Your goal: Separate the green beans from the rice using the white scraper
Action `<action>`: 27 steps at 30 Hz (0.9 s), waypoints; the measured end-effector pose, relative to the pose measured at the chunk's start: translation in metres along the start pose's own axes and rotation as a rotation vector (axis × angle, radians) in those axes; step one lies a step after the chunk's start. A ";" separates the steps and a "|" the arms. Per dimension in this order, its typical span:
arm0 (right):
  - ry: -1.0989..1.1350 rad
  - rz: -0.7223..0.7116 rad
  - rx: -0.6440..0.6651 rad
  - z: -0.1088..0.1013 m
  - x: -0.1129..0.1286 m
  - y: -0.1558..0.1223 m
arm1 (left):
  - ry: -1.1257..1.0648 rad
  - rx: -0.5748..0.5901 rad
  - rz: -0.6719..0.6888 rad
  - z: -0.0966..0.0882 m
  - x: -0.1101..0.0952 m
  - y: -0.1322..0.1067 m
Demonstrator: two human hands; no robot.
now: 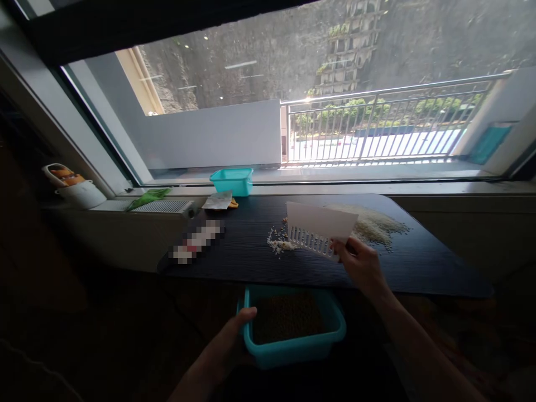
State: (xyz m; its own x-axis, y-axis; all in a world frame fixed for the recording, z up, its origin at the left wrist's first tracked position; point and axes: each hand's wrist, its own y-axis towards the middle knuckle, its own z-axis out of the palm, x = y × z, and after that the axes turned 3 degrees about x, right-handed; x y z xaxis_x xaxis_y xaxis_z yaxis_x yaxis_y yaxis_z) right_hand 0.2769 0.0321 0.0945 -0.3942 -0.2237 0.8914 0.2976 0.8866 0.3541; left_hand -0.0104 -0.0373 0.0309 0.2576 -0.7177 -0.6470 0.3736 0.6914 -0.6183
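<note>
My left hand (234,338) grips the left rim of a teal plastic tub (295,349), its thumb over the edge. Dark brown granular stuff (288,318) lies in the tub, which is held just below the table's front edge. Between the thumb and fingers of my right hand (358,262) is a white slotted scraper (320,223), tilted above the table, its row of slots along the lower side. Behind and right of it spreads a heap of pale grains (377,223). A smaller scatter of white bits (280,244) lies by its left end.
The dark table (247,265) stands against a window sill. A second teal tub (232,181) sits at its back, near a paper packet (218,200). A blurred-out item (199,241) lies on the left. A white pot (81,192) and green cloth-like thing (148,197) rest on the sill.
</note>
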 end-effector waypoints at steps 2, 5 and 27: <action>-0.019 -0.002 0.011 0.003 -0.001 0.000 | -0.003 0.020 0.006 -0.002 0.001 0.002; -0.026 -0.008 0.048 0.008 -0.002 0.000 | -0.012 0.051 0.022 -0.001 0.001 0.001; -0.008 0.009 0.113 0.014 0.004 0.004 | -0.011 -0.010 0.035 -0.010 -0.003 -0.005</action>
State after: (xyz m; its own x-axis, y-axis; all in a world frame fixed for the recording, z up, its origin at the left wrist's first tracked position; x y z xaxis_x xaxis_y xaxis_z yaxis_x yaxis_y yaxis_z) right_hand 0.2638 0.0405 0.0959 -0.3991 -0.2129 0.8918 0.2015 0.9285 0.3119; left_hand -0.0217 -0.0379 0.0314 0.2802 -0.6937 -0.6635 0.3548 0.7171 -0.5999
